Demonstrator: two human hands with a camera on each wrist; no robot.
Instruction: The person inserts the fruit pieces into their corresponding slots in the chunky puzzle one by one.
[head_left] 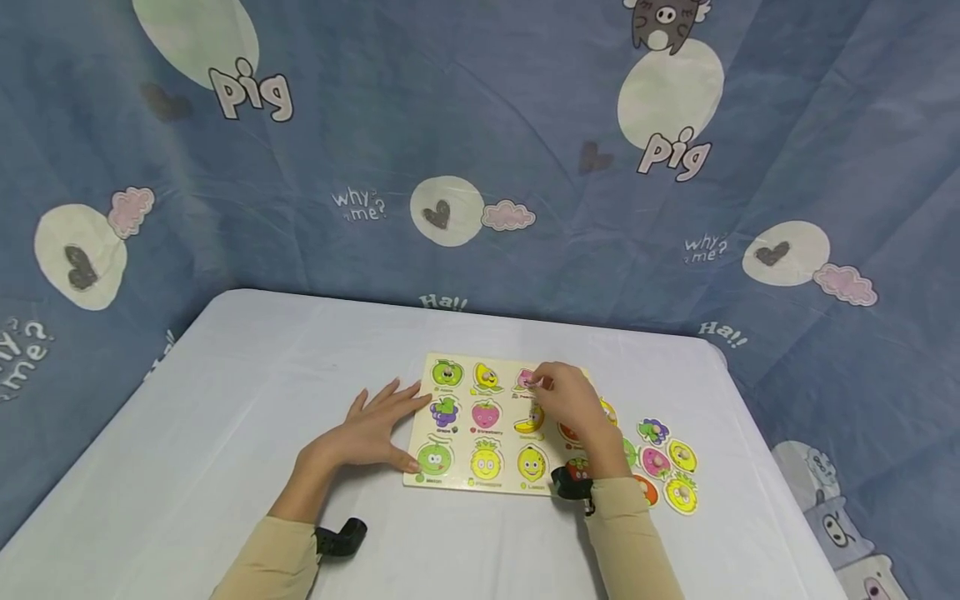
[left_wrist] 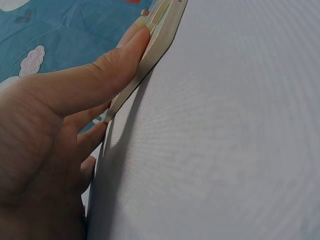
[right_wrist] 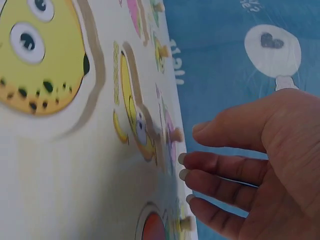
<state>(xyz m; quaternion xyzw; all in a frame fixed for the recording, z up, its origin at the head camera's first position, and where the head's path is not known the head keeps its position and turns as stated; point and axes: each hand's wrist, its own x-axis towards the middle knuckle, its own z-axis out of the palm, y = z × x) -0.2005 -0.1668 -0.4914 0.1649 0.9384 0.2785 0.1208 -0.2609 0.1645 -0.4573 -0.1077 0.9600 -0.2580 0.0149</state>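
Note:
A wooden fruit puzzle board (head_left: 467, 429) lies on the table with its pictures facing up. My left hand (head_left: 375, 429) is spread at its left edge, thumb (left_wrist: 112, 75) and fingertips touching the board's side. Above the back row, my right hand (head_left: 570, 400) is beside the pink peach piece (head_left: 524, 380). In the right wrist view the peach's wooden knob (right_wrist: 175, 135) stands just past the right thumb and fingertips, which are apart with nothing between them. The apple piece (head_left: 447, 374) and the mango piece (head_left: 487, 377) sit in the same row, each with a knob.
Right of the board lie several loose knobbed pieces: grapes (head_left: 654, 431), a pink fruit (head_left: 656, 462), a lemon (head_left: 682, 455) and a pineapple (head_left: 682, 493). The right forearm covers part of the board's right side. A blue printed curtain (head_left: 465, 108) hangs behind the white table (head_left: 300, 358).

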